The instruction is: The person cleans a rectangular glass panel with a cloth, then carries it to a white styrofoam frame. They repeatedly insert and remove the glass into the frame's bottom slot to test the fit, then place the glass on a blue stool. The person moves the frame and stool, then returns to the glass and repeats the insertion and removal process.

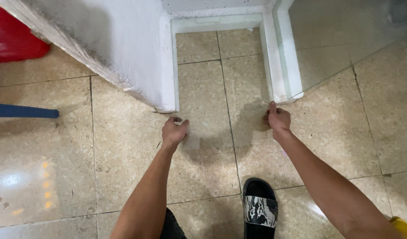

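Two hands reach down to the tiled floor (123, 146): the left hand (174, 132) curls its fingers around one pale sheet (192, 140) lying flat by the white wall (137, 53); the right hand (278, 119), loosely closed with forefinger extended, touches one white frame (281, 53).

Left hand (174, 132) and right hand (278, 118) grip clear sheet (221, 110)

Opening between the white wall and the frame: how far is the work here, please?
Done: the white frame lines the recess, and a glass pane stands on its right side. In hand: the left hand is curled by the wall corner, perhaps on a clear sheet's edge; the right hand touches the frame's end with one finger. Left: the opening shows only bare floor.
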